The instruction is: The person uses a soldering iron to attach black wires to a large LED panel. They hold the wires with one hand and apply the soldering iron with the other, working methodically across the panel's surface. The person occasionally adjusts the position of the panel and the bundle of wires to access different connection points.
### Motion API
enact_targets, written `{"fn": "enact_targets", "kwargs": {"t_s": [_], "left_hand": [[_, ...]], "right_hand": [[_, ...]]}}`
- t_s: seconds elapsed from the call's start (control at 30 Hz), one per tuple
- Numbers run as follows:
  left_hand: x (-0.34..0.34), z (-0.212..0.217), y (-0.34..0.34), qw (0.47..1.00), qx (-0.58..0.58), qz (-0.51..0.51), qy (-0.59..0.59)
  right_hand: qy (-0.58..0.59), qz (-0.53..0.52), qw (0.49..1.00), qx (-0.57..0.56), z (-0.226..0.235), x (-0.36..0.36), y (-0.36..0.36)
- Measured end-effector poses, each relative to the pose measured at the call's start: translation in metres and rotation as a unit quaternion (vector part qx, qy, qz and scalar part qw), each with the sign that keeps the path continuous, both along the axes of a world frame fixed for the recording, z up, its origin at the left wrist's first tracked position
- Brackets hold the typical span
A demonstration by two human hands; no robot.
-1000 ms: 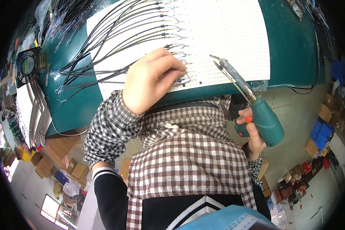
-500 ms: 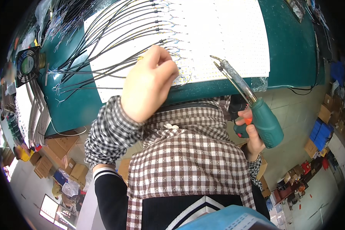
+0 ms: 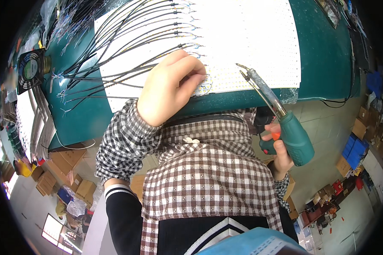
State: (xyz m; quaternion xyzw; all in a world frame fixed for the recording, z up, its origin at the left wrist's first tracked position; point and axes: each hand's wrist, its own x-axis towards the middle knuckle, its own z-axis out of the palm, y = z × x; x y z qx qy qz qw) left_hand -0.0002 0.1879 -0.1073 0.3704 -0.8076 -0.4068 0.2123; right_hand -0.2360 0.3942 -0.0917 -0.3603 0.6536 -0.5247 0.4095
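Note:
My left hand (image 3: pixel 170 83) is over the near edge of a white LED board sheet (image 3: pixel 251 42), thumb and forefinger pinched on a thin wire at the end of a black cable; the fingertips partly hide it. Several black cables (image 3: pixel 140 30) lie across the sheet, their thin bared ends in a row along its middle. In my right hand (image 3: pixel 281 159) is a green soldering gun (image 3: pixel 296 138) with a fingertip by its orange trigger. Its metal tip (image 3: pixel 237 65) points up and left above the sheet, apart from the wires.
The sheet lies on a green tabletop (image 3: pixel 327 63). At the left stand a small black fan (image 3: pixel 30 70) and a stack of white boards (image 3: pixel 32 123). Wire bundles (image 3: pixel 74 21) lie at the far left. Cardboard boxes (image 3: pixel 85 191) and blue crates (image 3: pixel 353 148) are on the floor.
My left hand has shifted slightly right, its fingers extending further over the sheet. The soldering gun has moved very little, and the sheet has slid slightly right.

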Motion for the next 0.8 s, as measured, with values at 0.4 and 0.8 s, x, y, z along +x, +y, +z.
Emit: {"fn": "enact_targets", "kwargs": {"t_s": [0.4, 0.8], "left_hand": [[-0.009, -0.002, 0.002, 1.000, -0.005, 0.019, -0.008], [-0.005, 0.005, -0.002, 0.999, -0.004, -0.007, -0.038]], "right_hand": [[0.014, 0.018, 0.999, 0.048, 0.007, 0.005, -0.003], [0.022, 0.034, 0.997, 0.058, 0.010, 0.005, -0.009]]}}
